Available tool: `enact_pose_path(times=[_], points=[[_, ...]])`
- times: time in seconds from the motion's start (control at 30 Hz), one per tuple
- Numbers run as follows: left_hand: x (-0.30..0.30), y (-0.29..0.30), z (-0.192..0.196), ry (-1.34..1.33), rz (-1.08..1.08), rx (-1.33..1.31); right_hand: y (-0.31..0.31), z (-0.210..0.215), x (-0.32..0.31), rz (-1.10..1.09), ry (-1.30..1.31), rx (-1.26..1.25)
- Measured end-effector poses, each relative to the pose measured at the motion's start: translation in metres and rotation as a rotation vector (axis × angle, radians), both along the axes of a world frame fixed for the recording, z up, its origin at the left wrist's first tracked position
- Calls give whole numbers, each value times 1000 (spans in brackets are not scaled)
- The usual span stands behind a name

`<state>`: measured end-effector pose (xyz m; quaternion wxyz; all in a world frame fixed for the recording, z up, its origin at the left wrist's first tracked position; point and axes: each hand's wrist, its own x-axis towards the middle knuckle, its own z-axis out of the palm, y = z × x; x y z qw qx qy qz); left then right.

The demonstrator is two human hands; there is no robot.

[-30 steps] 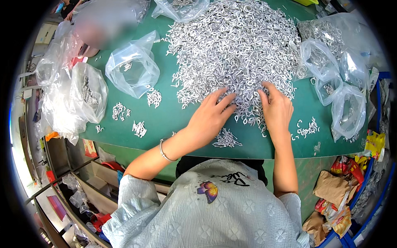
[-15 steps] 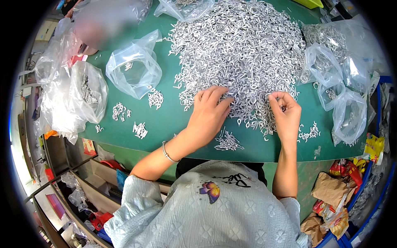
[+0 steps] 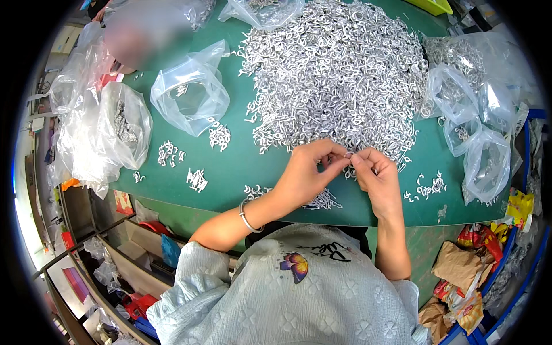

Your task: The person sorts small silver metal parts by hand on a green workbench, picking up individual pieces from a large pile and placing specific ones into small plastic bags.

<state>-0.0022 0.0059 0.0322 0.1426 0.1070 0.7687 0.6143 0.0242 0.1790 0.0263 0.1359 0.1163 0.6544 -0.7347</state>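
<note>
A large heap of small silvery metal hooks and eyes [image 3: 333, 75] covers the middle of the green table [image 3: 230, 190]. At the heap's near edge my hands meet fingertip to fingertip. My left hand [image 3: 307, 172] is closed in a pinch on a small curved metal piece [image 3: 348, 154]. The same piece touches the thumb and forefinger of my right hand [image 3: 379, 181], also closed, with its other fingers curled in. Whether that palm holds more pieces is hidden. Straight pins [image 3: 324, 200] lie under my left wrist, beside a little pile of hooks [image 3: 253, 191].
Small sorted piles [image 3: 219, 135] dot the table's left, near an open clear bag [image 3: 190, 95]. Fuller plastic bags [image 3: 123, 121] stand far left. More clear bags [image 3: 486, 161] line the right edge, by a few loose hooks [image 3: 431, 185]. Crumpled wrappers [image 3: 466, 261] lie beyond the right edge.
Both hands have drawn back from the heap and come together near its front edge. A small metal piece now shows between their fingertips. The left forearm has shifted right.
</note>
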Motion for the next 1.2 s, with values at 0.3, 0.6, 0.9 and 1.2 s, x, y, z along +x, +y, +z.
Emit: enact_pose_path(times=[0.3, 0.6, 0.9, 1.2], points=[[-12, -30, -15, 52, 172, -159, 7, 3, -5, -117, 162, 422], [16, -30, -1, -300, 53, 162, -19, 6, -3, 243, 222, 300], [32, -23, 2, -501, 170, 546, -25, 4, 15, 100, -54, -178], [37, -23, 10, -396, 131, 466, -30, 6, 26, 21, -159, -439]])
